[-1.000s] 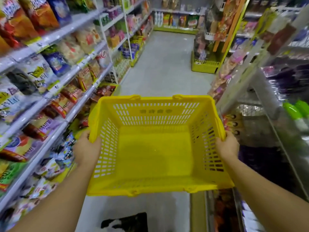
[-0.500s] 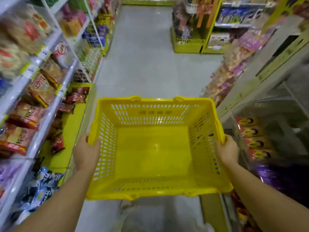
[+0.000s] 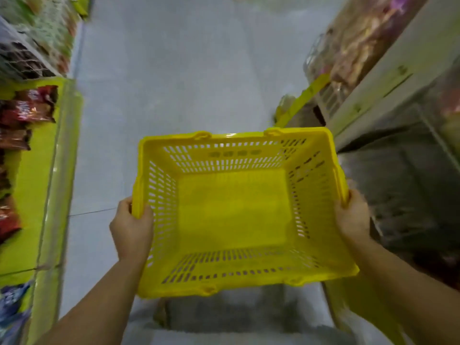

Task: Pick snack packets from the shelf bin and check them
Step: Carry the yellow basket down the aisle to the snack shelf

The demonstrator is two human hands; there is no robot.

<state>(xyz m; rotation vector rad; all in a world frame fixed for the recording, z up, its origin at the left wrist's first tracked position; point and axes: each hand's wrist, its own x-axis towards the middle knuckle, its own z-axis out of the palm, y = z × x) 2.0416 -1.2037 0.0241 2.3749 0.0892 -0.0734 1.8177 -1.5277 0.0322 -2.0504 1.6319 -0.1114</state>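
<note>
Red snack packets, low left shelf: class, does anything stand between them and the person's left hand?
Nothing visible does: only grey floor and the shelf's low edge lie between the left hand and the red snack packets. But that hand, like the right hand, grips the empty yellow plastic basket.

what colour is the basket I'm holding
Bright yellow all over, with slotted sides; the basket shows clearly in the head view.

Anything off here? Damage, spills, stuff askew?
Nothing stands out. The yellow basket is empty and looks intact, with the left hand and right hand gripping its side rims. No spill shows on the floor. The shelf packets are too blurred to judge.
</note>
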